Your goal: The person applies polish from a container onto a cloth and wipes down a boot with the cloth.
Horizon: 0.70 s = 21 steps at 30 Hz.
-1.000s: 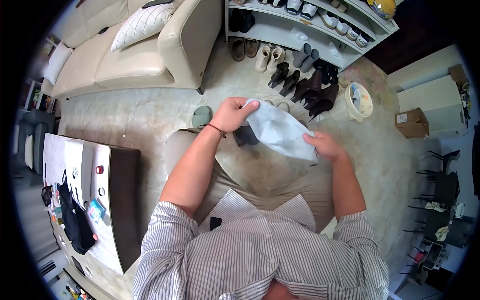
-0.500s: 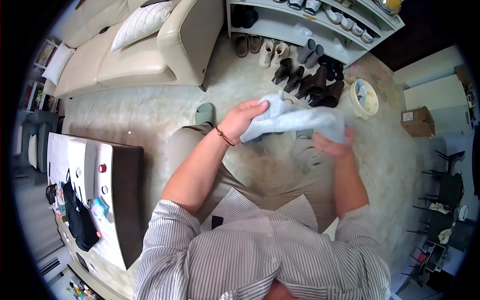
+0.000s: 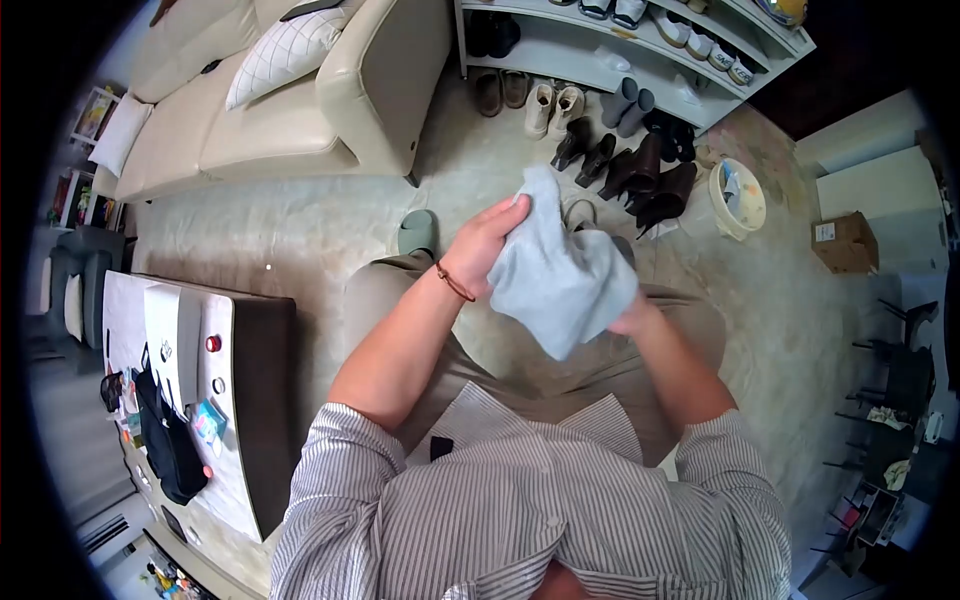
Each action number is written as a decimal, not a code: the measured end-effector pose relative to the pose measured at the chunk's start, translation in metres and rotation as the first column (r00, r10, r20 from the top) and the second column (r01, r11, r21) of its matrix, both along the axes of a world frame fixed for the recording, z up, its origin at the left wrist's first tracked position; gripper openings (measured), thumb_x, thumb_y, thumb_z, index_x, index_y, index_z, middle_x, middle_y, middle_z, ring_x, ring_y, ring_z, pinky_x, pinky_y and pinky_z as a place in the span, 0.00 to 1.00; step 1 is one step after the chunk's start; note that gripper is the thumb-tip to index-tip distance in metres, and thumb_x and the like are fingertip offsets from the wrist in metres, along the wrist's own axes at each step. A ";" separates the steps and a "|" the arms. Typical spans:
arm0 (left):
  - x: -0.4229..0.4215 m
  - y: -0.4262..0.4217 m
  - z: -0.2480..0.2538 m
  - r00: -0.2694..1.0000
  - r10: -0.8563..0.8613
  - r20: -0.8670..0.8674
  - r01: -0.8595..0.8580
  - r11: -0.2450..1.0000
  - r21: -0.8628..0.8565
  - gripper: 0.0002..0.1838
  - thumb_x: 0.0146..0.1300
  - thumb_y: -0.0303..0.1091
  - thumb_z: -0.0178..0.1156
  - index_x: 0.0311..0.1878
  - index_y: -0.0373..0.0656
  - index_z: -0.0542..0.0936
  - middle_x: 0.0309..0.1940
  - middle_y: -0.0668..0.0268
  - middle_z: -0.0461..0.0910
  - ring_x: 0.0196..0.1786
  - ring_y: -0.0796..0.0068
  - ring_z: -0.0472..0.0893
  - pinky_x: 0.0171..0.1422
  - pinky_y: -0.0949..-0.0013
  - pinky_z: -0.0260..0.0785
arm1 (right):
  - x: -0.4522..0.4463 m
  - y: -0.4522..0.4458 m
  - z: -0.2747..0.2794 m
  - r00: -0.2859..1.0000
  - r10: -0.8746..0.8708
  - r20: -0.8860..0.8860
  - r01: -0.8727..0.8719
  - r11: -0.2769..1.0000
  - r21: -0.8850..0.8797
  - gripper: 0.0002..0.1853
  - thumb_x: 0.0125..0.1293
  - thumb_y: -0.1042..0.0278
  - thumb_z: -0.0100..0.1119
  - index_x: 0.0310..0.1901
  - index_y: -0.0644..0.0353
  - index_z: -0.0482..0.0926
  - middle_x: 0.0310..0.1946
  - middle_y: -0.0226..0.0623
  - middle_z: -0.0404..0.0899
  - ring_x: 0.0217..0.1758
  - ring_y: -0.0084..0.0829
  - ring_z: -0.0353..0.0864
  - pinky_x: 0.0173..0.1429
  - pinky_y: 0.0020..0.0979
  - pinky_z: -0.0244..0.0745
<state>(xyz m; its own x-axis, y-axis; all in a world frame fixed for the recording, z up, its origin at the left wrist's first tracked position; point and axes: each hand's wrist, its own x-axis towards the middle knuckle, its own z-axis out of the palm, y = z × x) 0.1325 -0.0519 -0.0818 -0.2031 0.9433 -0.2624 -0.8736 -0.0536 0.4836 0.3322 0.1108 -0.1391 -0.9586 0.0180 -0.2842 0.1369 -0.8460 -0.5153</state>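
Observation:
A light blue-grey cloth (image 3: 560,275) hangs in loose folds between my hands, above my knees. My left hand (image 3: 488,240), with a brown band at the wrist, pinches its upper left side; the thumb shows on top. My right hand (image 3: 632,315) is at the cloth's lower right side, its fingers mostly hidden behind the fabric. Part of a light shoe (image 3: 580,214) shows just behind the cloth. A green slipper (image 3: 418,232) is on the foot to the left.
Several boots (image 3: 640,172) and shoes stand before a white shoe rack (image 3: 560,65). A beige sofa (image 3: 270,135) is at the upper left, a table (image 3: 245,400) with a black bag (image 3: 168,440) at the left. A white bin (image 3: 738,198) and a cardboard box (image 3: 845,243) are at the right.
The cloth was stretched out between both hands and now hangs bunched and lower. My right hand has moved left and down behind it, closer to my left hand.

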 end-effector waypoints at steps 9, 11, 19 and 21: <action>0.005 0.010 -0.017 0.991 0.013 -0.130 -0.012 1.000 0.005 0.18 0.81 0.39 0.55 0.67 0.42 0.77 0.55 0.67 0.85 0.56 0.75 0.84 0.62 0.67 0.77 | 0.000 0.038 0.018 0.947 0.244 -0.207 -0.197 0.954 0.224 0.23 0.79 0.49 0.48 0.60 0.61 0.77 0.29 0.37 0.82 0.24 0.29 0.77 0.38 0.38 0.77; 0.006 0.011 -0.017 0.983 0.009 -0.183 -0.005 1.000 0.019 0.18 0.81 0.35 0.56 0.69 0.42 0.75 0.56 0.68 0.84 0.57 0.77 0.83 0.63 0.68 0.76 | 0.000 0.039 0.030 0.964 0.249 -0.096 -0.192 0.897 0.398 0.21 0.79 0.52 0.49 0.59 0.61 0.77 0.25 0.37 0.80 0.20 0.30 0.76 0.39 0.38 0.78; 0.011 0.013 -0.011 0.978 0.066 -0.198 -0.069 0.998 -0.008 0.20 0.79 0.32 0.58 0.69 0.39 0.72 0.56 0.63 0.84 0.55 0.72 0.85 0.61 0.67 0.80 | -0.008 0.021 0.067 0.981 0.194 -0.026 0.073 -0.235 0.969 0.25 0.70 0.62 0.58 0.63 0.70 0.75 0.49 0.53 0.81 0.51 0.46 0.84 0.54 0.39 0.79; 0.012 0.015 -0.011 0.977 0.076 -0.198 -0.079 0.997 -0.008 0.20 0.78 0.32 0.59 0.69 0.38 0.73 0.55 0.63 0.84 0.55 0.72 0.85 0.61 0.67 0.80 | -0.004 0.021 0.057 0.948 0.299 -0.106 0.191 -0.269 0.944 0.27 0.68 0.62 0.58 0.63 0.73 0.74 0.51 0.57 0.80 0.53 0.49 0.83 0.57 0.41 0.78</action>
<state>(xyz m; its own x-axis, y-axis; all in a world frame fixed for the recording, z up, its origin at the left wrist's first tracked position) 0.1443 -0.0368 -0.0925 -0.3251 0.9188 -0.2239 -0.7541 -0.1089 0.6477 0.3286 0.1318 -0.0822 -0.9777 -0.0312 0.2076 -0.1622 0.7401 -0.6526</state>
